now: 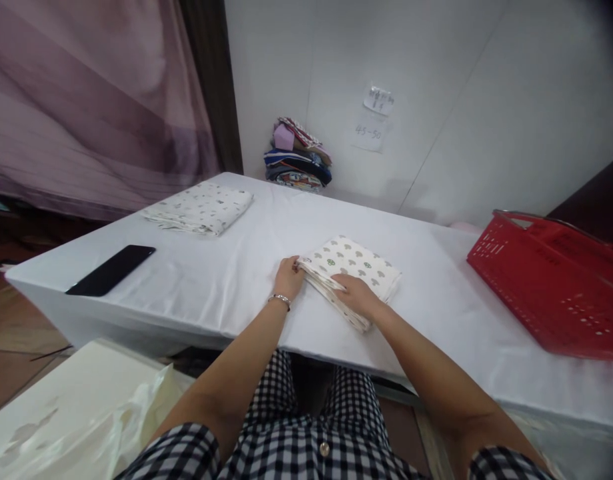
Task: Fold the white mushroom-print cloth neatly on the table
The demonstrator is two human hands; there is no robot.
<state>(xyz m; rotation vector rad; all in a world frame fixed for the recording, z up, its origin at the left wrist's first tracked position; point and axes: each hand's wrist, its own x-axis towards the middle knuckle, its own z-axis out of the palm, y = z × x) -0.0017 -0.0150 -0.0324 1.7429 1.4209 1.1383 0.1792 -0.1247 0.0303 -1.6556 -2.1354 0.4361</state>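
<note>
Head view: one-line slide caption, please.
Left hand and right hand hold a folded printed cloth on a white-covered table, a red basket to their right.

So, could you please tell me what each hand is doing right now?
Left hand: closed on the folded cloth, left corner.
Right hand: touching its near edge; grip cannot be told.

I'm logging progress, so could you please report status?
Left grip and right grip on folded cloth. Cloth on table. Red basket apart, to the right.
</note>
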